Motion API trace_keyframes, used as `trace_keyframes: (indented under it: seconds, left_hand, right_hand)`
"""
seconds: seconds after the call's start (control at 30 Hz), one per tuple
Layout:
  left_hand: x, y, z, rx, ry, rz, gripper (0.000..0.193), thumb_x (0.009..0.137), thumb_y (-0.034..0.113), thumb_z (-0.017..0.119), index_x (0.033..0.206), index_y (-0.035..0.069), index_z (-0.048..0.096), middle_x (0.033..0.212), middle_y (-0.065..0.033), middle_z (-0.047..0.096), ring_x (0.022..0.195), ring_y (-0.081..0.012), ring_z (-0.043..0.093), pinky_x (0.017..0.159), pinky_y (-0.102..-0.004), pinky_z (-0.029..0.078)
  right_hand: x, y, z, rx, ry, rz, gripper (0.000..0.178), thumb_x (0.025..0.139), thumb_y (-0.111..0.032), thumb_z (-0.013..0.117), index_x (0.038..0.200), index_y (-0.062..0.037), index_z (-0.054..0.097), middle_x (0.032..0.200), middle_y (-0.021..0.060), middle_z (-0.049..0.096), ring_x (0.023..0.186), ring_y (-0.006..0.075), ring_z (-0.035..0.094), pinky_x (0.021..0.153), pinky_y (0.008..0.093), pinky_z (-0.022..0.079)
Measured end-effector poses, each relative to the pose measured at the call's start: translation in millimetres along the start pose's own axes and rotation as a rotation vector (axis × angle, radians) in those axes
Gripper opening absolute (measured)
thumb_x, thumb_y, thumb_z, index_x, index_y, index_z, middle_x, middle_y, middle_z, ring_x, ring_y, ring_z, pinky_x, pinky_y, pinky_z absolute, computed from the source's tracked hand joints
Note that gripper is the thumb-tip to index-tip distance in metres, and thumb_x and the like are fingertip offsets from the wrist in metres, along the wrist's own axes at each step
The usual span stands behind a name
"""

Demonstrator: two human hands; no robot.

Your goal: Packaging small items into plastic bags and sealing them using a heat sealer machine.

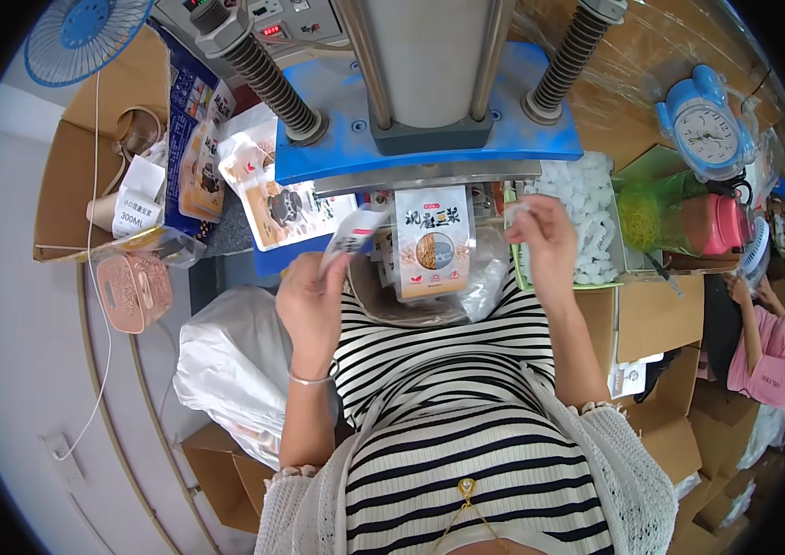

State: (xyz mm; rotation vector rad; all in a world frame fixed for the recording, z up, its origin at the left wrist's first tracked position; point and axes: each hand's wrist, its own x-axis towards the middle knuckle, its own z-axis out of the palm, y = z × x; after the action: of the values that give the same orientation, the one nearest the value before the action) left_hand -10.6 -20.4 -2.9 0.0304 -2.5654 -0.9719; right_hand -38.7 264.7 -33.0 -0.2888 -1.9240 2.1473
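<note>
My left hand point(309, 305) is closed on the edge of a printed pouch point(355, 236), which stands tilted above the fingers. In the pinched fingers of my right hand point(551, 248) is a small white plastic piece point(523, 220). It resembles the many white plastic pieces point(582, 217) heaped in the light green tray beside that hand. Between my hands a flat white-and-beige printed pouch point(433, 264) hangs upright at the front of the press. Just above it runs the press's metal bar point(429, 174), below a blue plate point(540, 120).
Several printed pouches point(295, 208) lie left of the press. Cardboard boxes point(87, 185) flank both sides. A blue alarm clock point(707, 134) and a pink container point(721, 224) stand right. A white sack point(230, 356) sits at left. Another person point(772, 351) is at far right.
</note>
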Motion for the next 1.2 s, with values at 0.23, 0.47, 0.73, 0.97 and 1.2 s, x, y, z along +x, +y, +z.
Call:
trace_keyframes:
  seconds: [0.23,0.47,0.73,0.97,1.2]
  left_hand:
    - [-30,3,49,-0.595,-0.440,-0.325,0.019,0.090,0.021,0.070,0.092,0.002,0.070,0.075,-0.0026,0.065,0.066,-0.0085,0.055,0.059,-0.0244,0.044]
    - [-45,24,71,-0.701,-0.553,-0.497,0.026,0.094,0.022,0.065,0.095,-0.004,0.069,0.081,-0.0032,0.069,0.072,-0.0067,0.058,0.068,-0.0236,0.049]
    - [-54,8,91,-0.839,-0.574,-0.555,0.023,0.092,0.021,0.069,0.092,-0.001,0.069,0.082,0.0025,0.066,0.070,-0.0018,0.052,0.061,-0.0183,0.042]
    - [-52,11,95,-0.815,-0.583,-0.538,0.023,0.091,0.018,0.069,0.090,-0.005,0.068,0.076,0.0022,0.065,0.067,-0.0016,0.053,0.059,-0.0201,0.044]
    - [-39,-1,97,-0.890,-0.534,-0.479,0.024,0.093,0.021,0.068,0.095,-0.003,0.070,0.086,-0.0018,0.070,0.075,-0.0038,0.059,0.067,-0.0211,0.048]
  right_hand:
    - [-3,-22,43,-0.066,-0.278,-0.204,0.022,0.095,-0.006,0.059,0.117,-0.0018,0.060,0.097,0.0056,0.064,0.075,0.0103,0.059,0.071,0.0250,0.050]
    - [0,-22,46,-0.378,-0.239,-0.216,0.021,0.094,-0.008,0.060,0.114,-0.0035,0.063,0.093,0.0032,0.061,0.076,0.0093,0.053,0.070,0.0227,0.045]
    - [4,-17,35,-0.351,-0.297,-0.257,0.021,0.094,-0.008,0.061,0.113,-0.0023,0.063,0.095,0.0060,0.063,0.077,0.0125,0.055,0.071,0.0274,0.047]
    - [0,7,40,-0.364,-0.397,-0.154,0.020,0.094,-0.009,0.060,0.112,-0.0023,0.063,0.098,0.0090,0.065,0.084,0.0165,0.060,0.076,0.0287,0.049]
    - [3,9,26,-0.584,-0.221,-0.202,0.022,0.091,-0.008,0.062,0.112,-0.0033,0.064,0.097,0.0107,0.067,0.089,0.0235,0.063,0.077,0.0311,0.049]
